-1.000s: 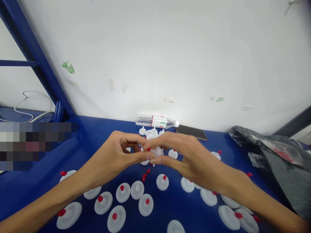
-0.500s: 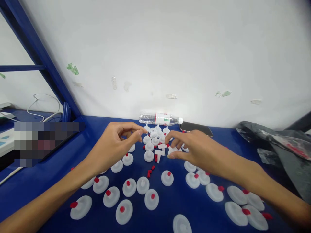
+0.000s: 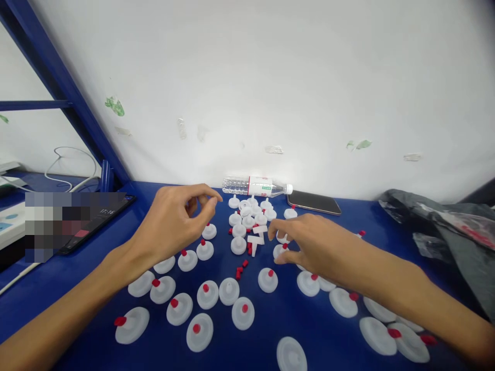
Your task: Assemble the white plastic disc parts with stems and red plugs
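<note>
On the table (image 3: pixel 266 322), the bottle (image 3: pixel 259 186) lay along the wall (image 3: pixel 247 77), the phone (image 3: pixel 315 203) right of it. Before the bottle, between the left hand (image 3: pixel 180 219) and right hand (image 3: pixel 309 241), sat clustered discs (image 3: pixel 238 246); 3 loose caps (image 3: pixel 245 263) lay nearer. Capped discs (image 3: pixel 243 315) spread left, right and in front. The bag (image 3: pixel 456 237) lay far right.

A: Before you, translucent white discs (image 3: pixel 242 320), round, central stem. Most in the spread are flat, stems up, red caps (image 3: pixel 245 308) on.

B: And the bare disc (image 3: pixel 229 293)? Pale stem showing, between two capped neighbours.

A: Yes. Farther from you, white bunch (image 3: pixel 238 246), crowded, some pieces overlapping. Loose red caps (image 3: pixel 245 263) lie just nearer you.

B: Right of the bunch, your half-hidden disc (image 3: pixel 278 252), red-tipped.

A: Nearest you, pale disc (image 3: pixel 292 355), cut by the lower edge. Possibly upside down; hard to tell.
</note>
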Demonstrator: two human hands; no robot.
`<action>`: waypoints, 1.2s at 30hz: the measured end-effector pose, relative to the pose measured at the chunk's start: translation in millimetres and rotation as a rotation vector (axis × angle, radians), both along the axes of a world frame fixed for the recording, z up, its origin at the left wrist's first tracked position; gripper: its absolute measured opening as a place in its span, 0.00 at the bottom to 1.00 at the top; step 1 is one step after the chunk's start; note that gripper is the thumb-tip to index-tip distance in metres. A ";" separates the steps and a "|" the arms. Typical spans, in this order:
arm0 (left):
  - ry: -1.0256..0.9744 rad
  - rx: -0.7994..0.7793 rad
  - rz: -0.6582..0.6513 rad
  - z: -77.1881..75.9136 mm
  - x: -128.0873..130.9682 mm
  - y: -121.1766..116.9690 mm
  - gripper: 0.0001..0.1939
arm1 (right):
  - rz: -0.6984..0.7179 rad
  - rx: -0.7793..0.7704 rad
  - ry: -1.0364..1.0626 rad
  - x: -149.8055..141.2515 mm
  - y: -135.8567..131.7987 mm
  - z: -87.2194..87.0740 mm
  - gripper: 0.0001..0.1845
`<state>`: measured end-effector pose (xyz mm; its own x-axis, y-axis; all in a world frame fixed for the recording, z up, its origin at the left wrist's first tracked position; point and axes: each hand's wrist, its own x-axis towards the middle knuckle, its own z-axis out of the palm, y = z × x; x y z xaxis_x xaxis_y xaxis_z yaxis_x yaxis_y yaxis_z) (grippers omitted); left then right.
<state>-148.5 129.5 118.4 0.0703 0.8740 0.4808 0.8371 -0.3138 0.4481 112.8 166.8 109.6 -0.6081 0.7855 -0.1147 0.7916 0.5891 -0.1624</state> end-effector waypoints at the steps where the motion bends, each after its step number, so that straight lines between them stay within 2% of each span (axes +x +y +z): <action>1: 0.026 -0.050 -0.070 -0.1 0.0 -0.3 0.09 | 0.011 0.025 0.023 -2.6 -1.3 2.6 0.12; 2: 0.058 -0.114 -0.154 -0.9 0.5 -0.8 0.09 | 0.029 0.061 0.051 -5.5 -2.6 3.7 0.09; 4: 0.133 -0.231 -0.312 -4.1 2.3 -2.0 0.09 | 0.088 0.143 0.100 -11.5 -4.2 0.7 0.10; 6: 0.194 -0.294 -0.405 -8.7 4.2 -2.8 0.09 | 0.170 0.211 0.114 -16.3 -4.4 -7.6 0.12; 10: 0.235 -0.329 -0.482 -17.0 5.8 -1.6 0.07 | 0.283 0.267 0.097 -19.3 -2.7 -22.3 0.16; 15: 0.253 -0.345 -0.594 -23.8 7.0 3.6 0.05 | 0.332 0.280 0.143 -16.3 -3.1 -18.0 0.17; 21: 0.297 -0.307 -0.665 -37.0 6.3 7.6 0.07 | 0.458 0.180 0.147 -18.9 -13.4 -8.8 0.14; 27: 0.338 -0.304 -0.717 -42.0 5.3 4.8 0.10 | 0.416 0.200 0.101 -20.9 -19.1 -5.3 0.09; 31: 0.339 -0.295 -0.717 -41.8 8.3 2.5 0.11 | 0.371 0.240 0.103 -17.3 -14.0 -8.9 0.15; 36: 0.346 -0.298 -0.685 -46.4 10.6 0.6 0.13 | 0.407 0.287 0.088 -12.4 -7.1 -17.4 0.27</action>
<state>-137.9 130.1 72.0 0.7360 0.6712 0.0881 0.6096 -0.7137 0.3451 100.4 159.8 92.2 -0.8693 0.4751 0.1366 0.4790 0.8778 -0.0047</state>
